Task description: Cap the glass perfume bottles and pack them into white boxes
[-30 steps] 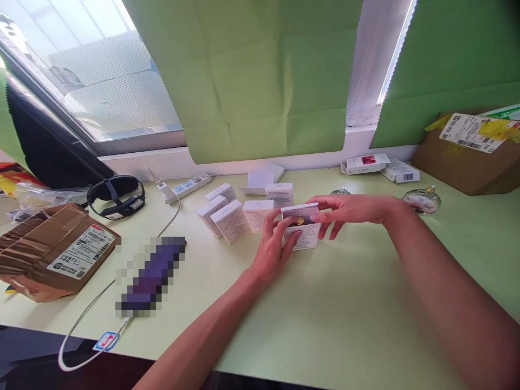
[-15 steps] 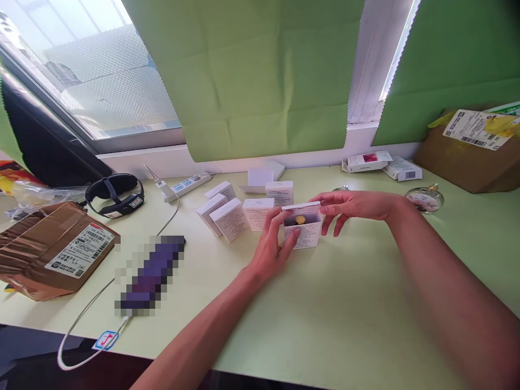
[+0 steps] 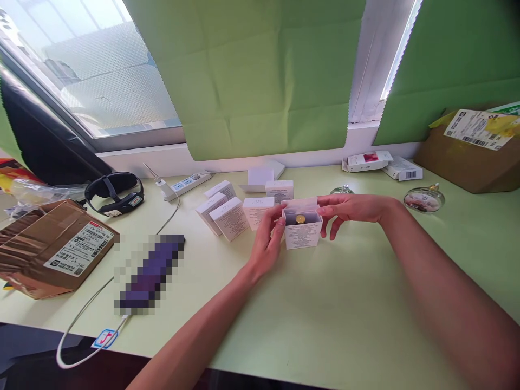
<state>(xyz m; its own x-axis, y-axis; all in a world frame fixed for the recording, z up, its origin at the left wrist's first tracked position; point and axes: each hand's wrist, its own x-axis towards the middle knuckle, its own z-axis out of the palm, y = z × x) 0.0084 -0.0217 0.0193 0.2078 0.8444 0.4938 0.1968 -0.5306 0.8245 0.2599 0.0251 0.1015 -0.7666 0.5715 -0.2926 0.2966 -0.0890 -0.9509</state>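
A small white printed box stands upright on the table with its lid flap raised at the back. Inside it shows a gold round cap; whatever lies below the cap is hidden. My left hand grips the box's left side, its thumb at the front corner. At the top right corner, my right hand pinches the box's edge and flap between thumb and index finger, the other fingers hanging beside it. Just behind my right hand sits a glass bottle, partly covered. Another round glass bottle is farther right.
Several similar white boxes stand to the left behind my hands. A phone with a white cable, a brown carton, a black headset and a power strip occupy the left. Another carton stands at the back right.
My left thumb has moved off the box's front face to its left corner. The lid flap stands more upright, and my right hand has shifted slightly down and left.
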